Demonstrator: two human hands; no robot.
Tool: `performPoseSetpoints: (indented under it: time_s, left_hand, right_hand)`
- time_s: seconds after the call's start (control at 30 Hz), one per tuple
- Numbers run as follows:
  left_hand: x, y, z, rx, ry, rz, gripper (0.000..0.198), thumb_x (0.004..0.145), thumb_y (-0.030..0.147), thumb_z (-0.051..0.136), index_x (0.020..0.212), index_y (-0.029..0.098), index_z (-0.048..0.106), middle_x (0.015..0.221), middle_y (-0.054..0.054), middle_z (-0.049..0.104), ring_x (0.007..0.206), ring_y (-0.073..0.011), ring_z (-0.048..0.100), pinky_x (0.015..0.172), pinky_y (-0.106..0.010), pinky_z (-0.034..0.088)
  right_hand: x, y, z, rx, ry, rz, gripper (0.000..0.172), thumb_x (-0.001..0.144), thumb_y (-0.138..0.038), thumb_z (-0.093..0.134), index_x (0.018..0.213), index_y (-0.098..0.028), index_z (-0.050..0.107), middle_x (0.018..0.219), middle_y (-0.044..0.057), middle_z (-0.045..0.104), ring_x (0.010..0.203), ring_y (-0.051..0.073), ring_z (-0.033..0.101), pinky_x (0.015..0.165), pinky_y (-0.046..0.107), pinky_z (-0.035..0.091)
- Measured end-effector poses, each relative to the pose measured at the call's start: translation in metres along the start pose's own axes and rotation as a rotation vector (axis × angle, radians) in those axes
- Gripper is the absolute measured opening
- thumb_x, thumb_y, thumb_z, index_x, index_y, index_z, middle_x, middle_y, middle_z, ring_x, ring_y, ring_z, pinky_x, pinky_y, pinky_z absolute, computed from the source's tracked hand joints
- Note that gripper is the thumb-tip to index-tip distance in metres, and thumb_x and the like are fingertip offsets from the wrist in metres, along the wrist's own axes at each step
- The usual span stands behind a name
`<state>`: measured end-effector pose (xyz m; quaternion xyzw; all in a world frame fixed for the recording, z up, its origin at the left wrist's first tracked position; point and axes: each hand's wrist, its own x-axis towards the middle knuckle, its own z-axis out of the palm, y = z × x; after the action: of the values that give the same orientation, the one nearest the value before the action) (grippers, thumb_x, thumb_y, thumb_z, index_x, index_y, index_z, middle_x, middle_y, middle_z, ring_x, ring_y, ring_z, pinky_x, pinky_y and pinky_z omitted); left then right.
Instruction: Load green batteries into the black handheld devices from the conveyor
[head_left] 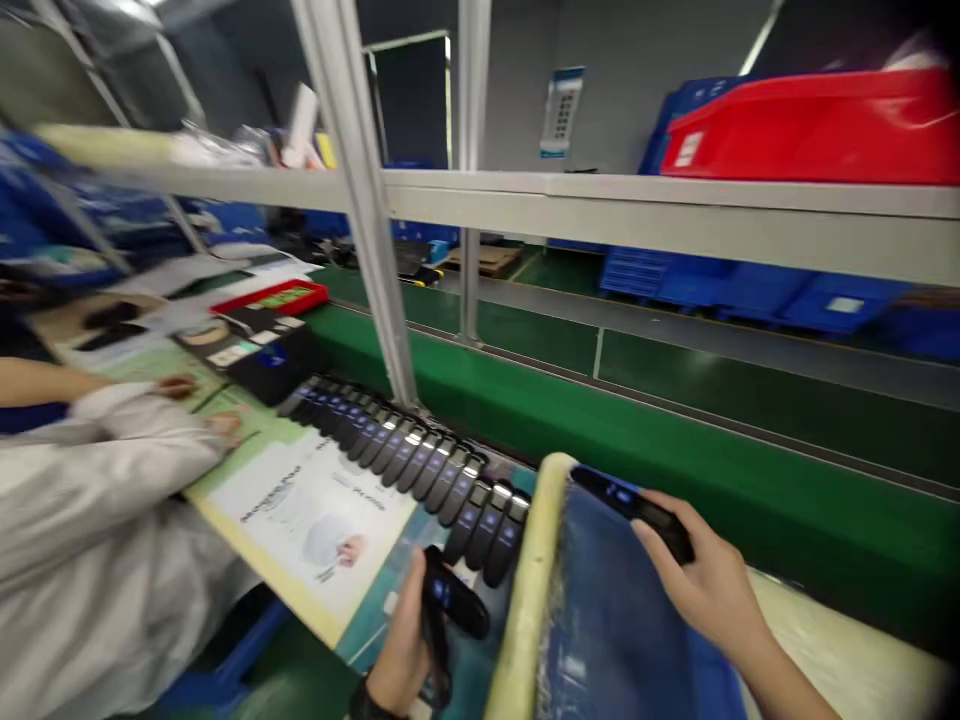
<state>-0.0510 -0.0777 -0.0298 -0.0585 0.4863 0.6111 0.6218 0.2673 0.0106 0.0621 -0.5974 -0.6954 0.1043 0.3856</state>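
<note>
Work area: indoor bench line, green strip behind the surface; clock positions are read from the centre of view.
Shelf: pale rail, crossing above the surface from 10 to 2 o'clock.
Red bin: on the shelf at 2 o'clock; a pale, blurred item shows above its rim.
Red tray: on the surface between 9 and 10 o'clock; holds green pieces.
Blue container: at 5 o'clock, its near-left edge bordered by a pale yellow foam roll; contents cannot be told.
Device row: black units with lit marks, side by side from 8 to 6 o'clock.
Left hand: at 7 o'clock, grasping two black devices, one above the other.
Right hand: at 4 o'clock, grasping a single black device over the blue container, its far end just beside the foam roll.
Co-worker: grey-white sleeve between 8 and 9 o'clock, beside a printed sheet.
</note>
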Motion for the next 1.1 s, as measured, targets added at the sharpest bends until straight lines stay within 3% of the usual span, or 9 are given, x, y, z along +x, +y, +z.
performPoseSetpoints:
  time_s: [0.1,0.17,0.27,0.43,0.63,0.73,0.83,1.0,1.1]
  left_hand:
    - [0.014,-0.008,-0.008,0.022,0.029,0.007,0.062,0.063,0.067,0.088,0.094,0.017,0.071,0.085,-0.003,0.07,0.078,-0.0177,0.068,0.067,-0.024,0.058]
    - [0.018,-0.008,-0.01,0.058,0.038,0.029,0.063,0.065,0.07,0.085,0.095,0.016,0.072,0.086,-0.004,0.071,0.08,-0.0182,0.068,0.066,-0.024,0.057]
    - [0.016,-0.008,-0.01,0.083,0.059,0.073,0.058,0.069,0.066,0.084,0.097,0.016,0.073,0.089,-0.005,0.073,0.086,-0.0195,0.069,0.072,-0.024,0.057]
    - [0.016,-0.009,-0.009,0.115,0.089,0.07,0.055,0.072,0.067,0.081,0.097,0.019,0.074,0.085,-0.004,0.072,0.082,-0.0198,0.069,0.064,-0.024,0.055]
    - [0.019,-0.01,-0.008,0.12,0.079,0.105,0.05,0.075,0.064,0.079,0.096,0.019,0.073,0.085,-0.004,0.072,0.078,-0.0203,0.07,0.062,-0.026,0.057]
    - [0.017,-0.009,-0.003,0.101,0.123,0.1,0.038,0.086,0.055,0.071,0.1,0.019,0.071,0.09,-0.004,0.074,0.085,-0.0198,0.072,0.071,-0.025,0.06]
    - [0.016,-0.01,0.0,0.108,0.211,0.099,0.033,0.093,0.051,0.062,0.104,0.021,0.07,0.098,-0.004,0.076,0.097,-0.0208,0.073,0.084,-0.027,0.061]
    - [0.01,-0.013,0.013,0.247,0.242,0.17,0.044,0.085,0.067,0.063,0.1,0.026,0.069,0.089,-0.001,0.076,0.11,-0.0283,0.072,0.101,-0.041,0.06]
    - [0.005,-0.015,0.04,0.371,0.394,0.231,0.047,0.082,0.073,0.057,0.095,0.029,0.066,0.085,0.0,0.077,0.112,-0.0336,0.071,0.108,-0.055,0.056]
  right_hand:
    - [0.002,0.002,0.004,-0.042,0.119,-0.047,0.051,0.1,-0.056,0.049,0.133,-0.02,0.063,0.104,0.013,0.075,0.081,0.029,0.073,0.072,0.039,0.059]
    - [0.009,0.002,0.013,-0.048,-0.066,-0.107,0.048,0.102,-0.053,0.043,0.132,-0.02,0.063,0.106,0.013,0.075,0.087,0.031,0.074,0.077,0.041,0.059]
    - [0.022,0.006,0.007,-0.059,-0.363,-0.043,0.044,0.102,-0.052,0.045,0.133,-0.024,0.06,0.09,0.005,0.075,0.069,0.026,0.071,0.063,0.036,0.055]
    - [0.055,0.023,-0.029,0.091,-0.033,0.105,0.04,0.095,-0.057,0.058,0.117,-0.024,0.05,0.076,-0.001,0.064,0.057,0.019,0.058,0.056,0.03,0.046]
    - [0.105,0.043,-0.021,0.368,-0.026,0.143,0.044,0.089,-0.063,0.065,0.101,-0.021,0.063,0.064,-0.003,0.053,0.055,0.015,0.047,0.053,0.028,0.038]
    - [0.135,0.07,-0.017,0.383,-0.016,0.281,0.051,0.084,-0.068,0.069,0.093,-0.019,0.063,0.057,-0.006,0.045,0.049,0.013,0.042,0.048,0.028,0.035]
    - [0.161,0.111,-0.021,0.307,-0.005,0.467,0.043,0.094,-0.06,0.066,0.087,-0.018,0.059,0.053,-0.011,0.035,0.042,0.009,0.033,0.042,0.024,0.032]
    - [0.177,0.157,-0.015,0.13,-0.048,0.64,0.029,0.102,-0.041,0.068,0.093,-0.014,0.064,0.076,-0.004,0.06,0.056,0.009,0.054,0.054,0.021,0.049]
    - [0.171,0.167,-0.021,0.037,-0.019,0.629,0.025,0.099,-0.037,0.072,0.1,-0.014,0.066,0.082,-0.002,0.062,0.065,0.011,0.058,0.063,0.026,0.053]
